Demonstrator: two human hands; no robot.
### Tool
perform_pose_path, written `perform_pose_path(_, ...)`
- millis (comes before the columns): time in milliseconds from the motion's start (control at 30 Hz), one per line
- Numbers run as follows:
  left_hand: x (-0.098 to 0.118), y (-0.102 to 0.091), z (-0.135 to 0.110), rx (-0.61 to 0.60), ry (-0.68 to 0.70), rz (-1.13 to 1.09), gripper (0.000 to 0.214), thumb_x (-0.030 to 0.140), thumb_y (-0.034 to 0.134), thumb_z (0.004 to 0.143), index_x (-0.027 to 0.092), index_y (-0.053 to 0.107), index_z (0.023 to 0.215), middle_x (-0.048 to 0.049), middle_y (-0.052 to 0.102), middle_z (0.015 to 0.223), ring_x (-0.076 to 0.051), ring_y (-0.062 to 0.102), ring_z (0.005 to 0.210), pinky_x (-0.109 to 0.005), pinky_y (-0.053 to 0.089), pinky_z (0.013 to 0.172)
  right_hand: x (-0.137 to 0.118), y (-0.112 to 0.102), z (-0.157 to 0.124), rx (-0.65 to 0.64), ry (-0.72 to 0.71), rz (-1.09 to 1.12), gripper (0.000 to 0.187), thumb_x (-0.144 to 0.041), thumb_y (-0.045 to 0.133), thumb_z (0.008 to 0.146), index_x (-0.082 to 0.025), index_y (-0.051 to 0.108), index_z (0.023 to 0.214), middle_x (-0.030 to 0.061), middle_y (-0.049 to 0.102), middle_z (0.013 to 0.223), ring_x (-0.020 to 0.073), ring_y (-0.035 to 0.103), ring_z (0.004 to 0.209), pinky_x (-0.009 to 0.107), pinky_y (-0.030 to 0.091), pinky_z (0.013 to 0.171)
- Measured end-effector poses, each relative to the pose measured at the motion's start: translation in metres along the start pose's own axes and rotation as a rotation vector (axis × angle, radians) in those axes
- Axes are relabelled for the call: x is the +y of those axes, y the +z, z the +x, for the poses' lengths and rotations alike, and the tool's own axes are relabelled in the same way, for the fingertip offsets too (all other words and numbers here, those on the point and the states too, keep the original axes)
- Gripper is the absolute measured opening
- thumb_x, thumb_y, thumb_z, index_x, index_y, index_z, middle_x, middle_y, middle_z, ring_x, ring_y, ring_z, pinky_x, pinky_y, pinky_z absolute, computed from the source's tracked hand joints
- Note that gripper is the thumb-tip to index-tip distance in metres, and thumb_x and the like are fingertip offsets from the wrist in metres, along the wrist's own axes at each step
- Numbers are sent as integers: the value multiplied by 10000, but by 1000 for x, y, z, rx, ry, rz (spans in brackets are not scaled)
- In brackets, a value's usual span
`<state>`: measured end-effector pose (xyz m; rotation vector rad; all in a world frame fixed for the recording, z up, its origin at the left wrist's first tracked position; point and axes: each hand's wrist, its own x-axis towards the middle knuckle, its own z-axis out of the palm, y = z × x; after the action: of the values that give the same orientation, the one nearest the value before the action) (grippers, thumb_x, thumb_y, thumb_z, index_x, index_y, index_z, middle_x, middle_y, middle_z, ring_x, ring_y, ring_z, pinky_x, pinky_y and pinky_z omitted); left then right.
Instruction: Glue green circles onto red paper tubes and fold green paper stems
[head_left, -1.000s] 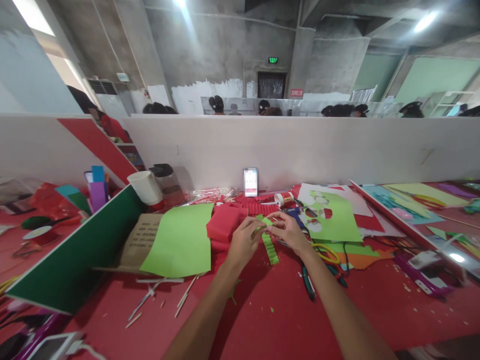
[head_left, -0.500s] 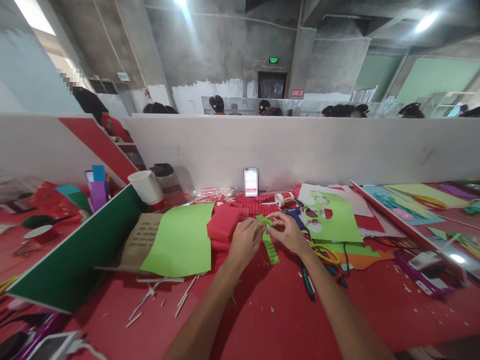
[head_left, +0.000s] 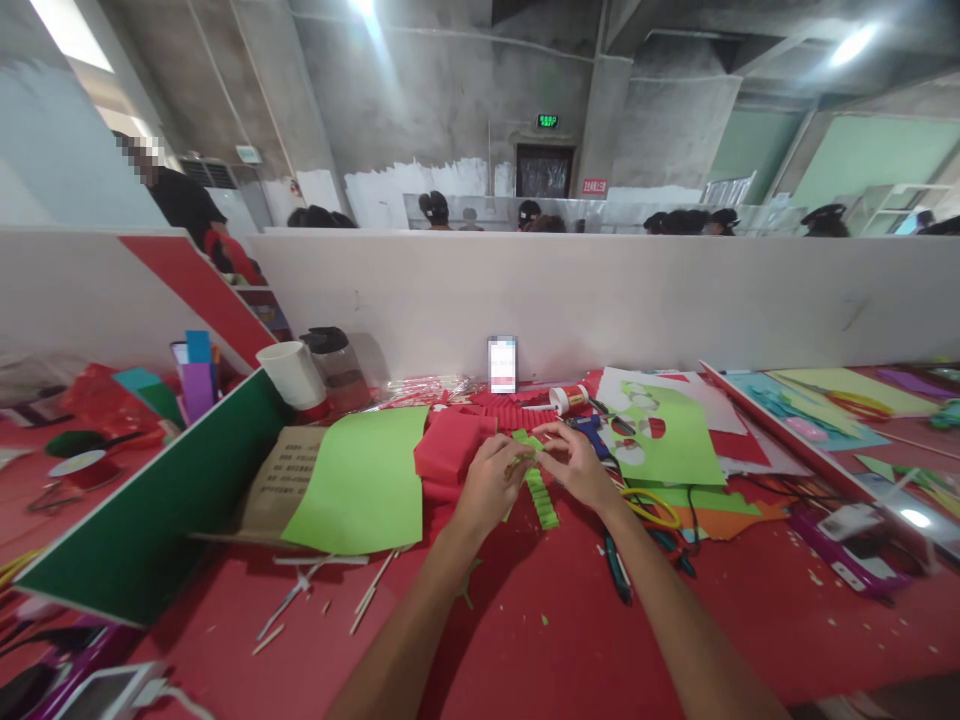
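My left hand (head_left: pixel 486 483) and my right hand (head_left: pixel 576 462) meet over the red table, both pinching the top end of a pleated green paper strip (head_left: pixel 541 494). The strip's lower part hangs down onto the table between my wrists. Just behind my left hand lies a folded red paper block (head_left: pixel 448 446). A large light green sheet (head_left: pixel 361 478) lies to the left of it.
A green sheet with round holes (head_left: pixel 667 432) lies right of my hands, with a glue tube (head_left: pixel 568 398), a phone (head_left: pixel 502 364) against the white partition, a white cup (head_left: pixel 291 376), a green board (head_left: pixel 142 520), a pen (head_left: pixel 616 566) and wooden sticks (head_left: pixel 322 585). People sit beyond the partition.
My fingers shift slightly on the strip's top end; the hands stay in place. A person at the far left has moved a little.
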<state>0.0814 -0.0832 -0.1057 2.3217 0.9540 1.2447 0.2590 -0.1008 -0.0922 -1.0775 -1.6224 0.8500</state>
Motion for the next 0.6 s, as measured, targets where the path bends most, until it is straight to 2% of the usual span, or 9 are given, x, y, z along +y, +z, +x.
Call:
perform_pose_path(367, -2, 1, 0, -46, -3, 34, 74, 196, 549, 883, 202, 607, 837, -51, 612, 853, -195, 556, 839, -318, 457, 762, 0, 2, -1, -25, 3, -58, 267, -246, 588, 805, -220, 579, 1071, -15, 606, 721, 156, 570, 646, 250, 424, 588)
perform_pose_path(600, -2, 2, 0, -51, 36, 72, 90, 228, 542, 903, 203, 627, 882, -57, 625, 891, -191, 555, 836, -310, 440, 761, 0, -3, 1, -37, 59, -11, 283, -259, 611, 787, -212, 568, 1063, -51, 549, 613, 128, 499, 540, 237, 388, 542)
